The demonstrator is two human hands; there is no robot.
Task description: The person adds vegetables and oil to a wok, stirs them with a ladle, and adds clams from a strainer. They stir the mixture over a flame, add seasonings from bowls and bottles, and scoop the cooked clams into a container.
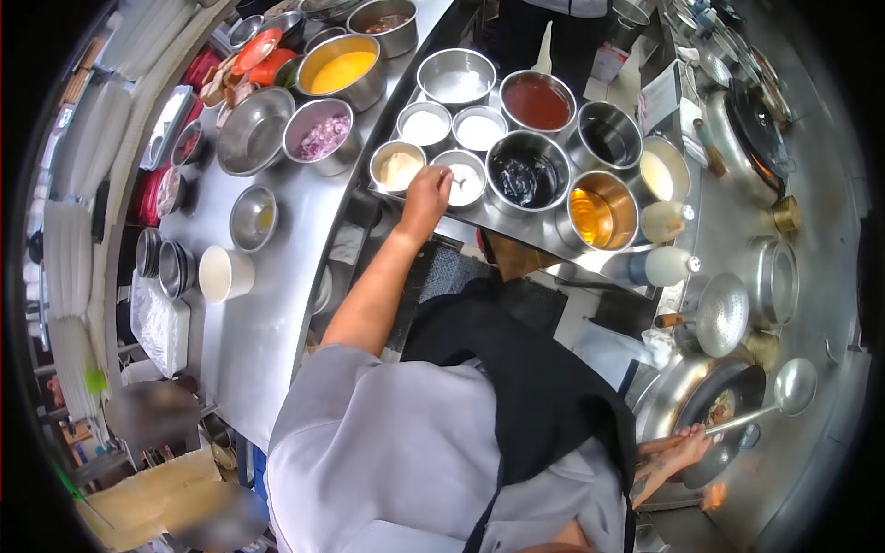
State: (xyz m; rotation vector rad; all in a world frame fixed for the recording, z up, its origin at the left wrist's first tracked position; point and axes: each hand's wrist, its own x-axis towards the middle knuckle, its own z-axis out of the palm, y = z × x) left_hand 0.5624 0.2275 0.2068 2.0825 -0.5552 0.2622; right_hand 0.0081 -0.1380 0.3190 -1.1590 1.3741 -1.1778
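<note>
My left hand [429, 198] reaches over the front of the seasoning pots, its fingers pinched on what looks like a small spoon [460, 183] dipped in a steel pot of white powder [470, 171]. Just left of it stands a pot of pale tan powder [400, 168], and to the right a pot of dark, glossy stuff [527, 173]. At the lower right my right hand [687, 449] is closed round the handle of a long ladle [795, 387]. The ladle's bowl hangs beyond a dark wok [724, 415] with some food in it.
More pots hold red sauce [537, 101], amber oil [599, 217] and a yellow liquid [341, 72]. Chopped onion [323, 138] and a paper cup [226, 274] stand on the left counter. Squeeze bottles [666, 267] and a strainer [722, 315] are at right. Another person [553, 37] stands beyond the pots.
</note>
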